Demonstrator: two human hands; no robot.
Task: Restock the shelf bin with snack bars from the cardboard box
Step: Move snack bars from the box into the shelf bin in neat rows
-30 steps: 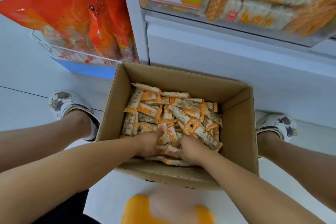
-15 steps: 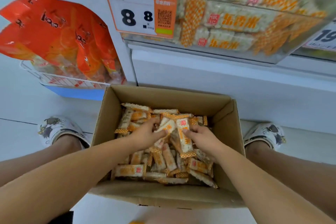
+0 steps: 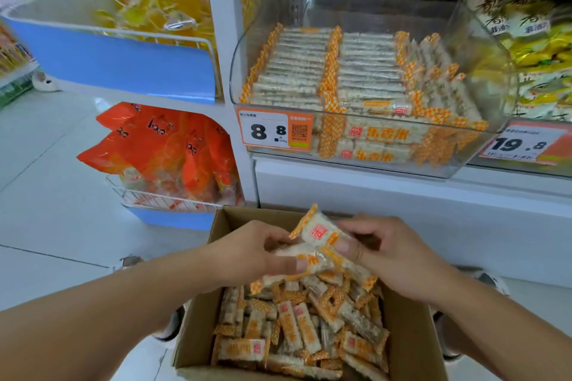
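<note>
Head view, hands: a small bunch of snack bars [image 3: 322, 244] is held above the cardboard box [image 3: 411, 340], pinched between the left hand [image 3: 253, 252] and the right hand [image 3: 393, 252], fingers curled round the wrappers.
Head view, box: many loose orange-and-white bars are seen heaped inside, so much stock is left to move.
Head view, shelf bin [image 3: 365, 161]: a clear bin is set on the shelf above and behind the box; tidy rows of the same bars are already stacked in it, nearly to the rim.
Progress: judged as under way; this handful is lifted but not yet placed.
Surroundings: a pale tiled floor [image 3: 52, 195], orange bags [image 3: 161, 148] in a wire basket at left, price tag [image 3: 275, 131] on the bin front.
</note>
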